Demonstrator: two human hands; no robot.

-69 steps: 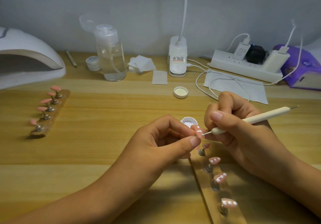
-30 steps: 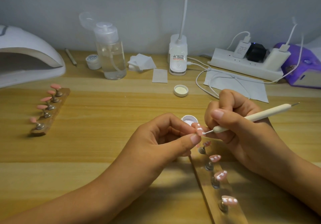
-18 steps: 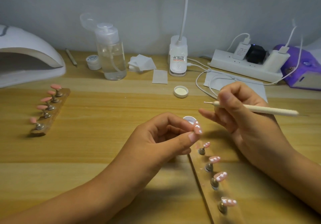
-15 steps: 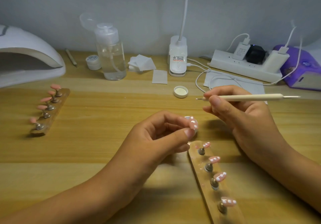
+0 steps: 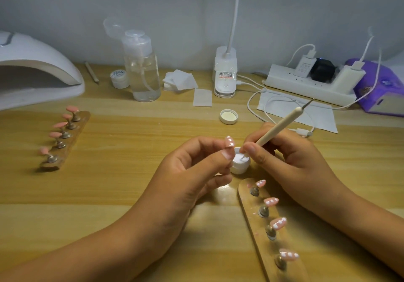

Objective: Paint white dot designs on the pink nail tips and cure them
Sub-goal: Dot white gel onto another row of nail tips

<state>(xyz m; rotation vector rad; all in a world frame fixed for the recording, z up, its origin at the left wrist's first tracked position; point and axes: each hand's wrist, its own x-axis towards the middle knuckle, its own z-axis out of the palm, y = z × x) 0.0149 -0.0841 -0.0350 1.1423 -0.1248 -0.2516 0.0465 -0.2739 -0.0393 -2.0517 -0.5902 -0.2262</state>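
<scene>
Pink dotted nail tip [image 5: 229, 141], pinched by left hand [image 5: 192, 172]; right hand [image 5: 290, 161] grips cream dotting pen [image 5: 277, 128], tip in small white paint pot [image 5: 240, 161].

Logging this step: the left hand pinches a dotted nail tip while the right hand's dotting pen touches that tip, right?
No: the head view shows the left hand pinching the nail tip, but the dotting pen in the right hand is dipped in the white jar.
</scene>
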